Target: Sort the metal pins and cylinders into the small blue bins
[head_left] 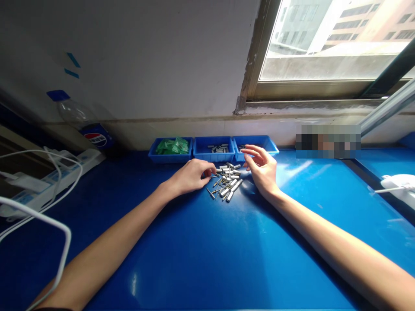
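A heap of small silver metal cylinders and thin pins (228, 181) lies on the blue table (201, 259), in front of three blue trays. My left hand (191, 175) rests on the table at the heap's left edge, fingers curled, fingertips pinched at a small pin. My right hand (262, 167) hovers at the heap's right side, fingers spread apart, thumb and forefinger close together near the right tray's front; whether anything is between them I cannot tell.
The left tray (170, 151) holds green pieces, the middle tray (214, 152) a few silver cylinders, the right tray (259, 142) small dark parts. A plastic bottle (86, 125), a white power strip (48, 179) with cables and a white device (400, 185) flank the table. A window is above.
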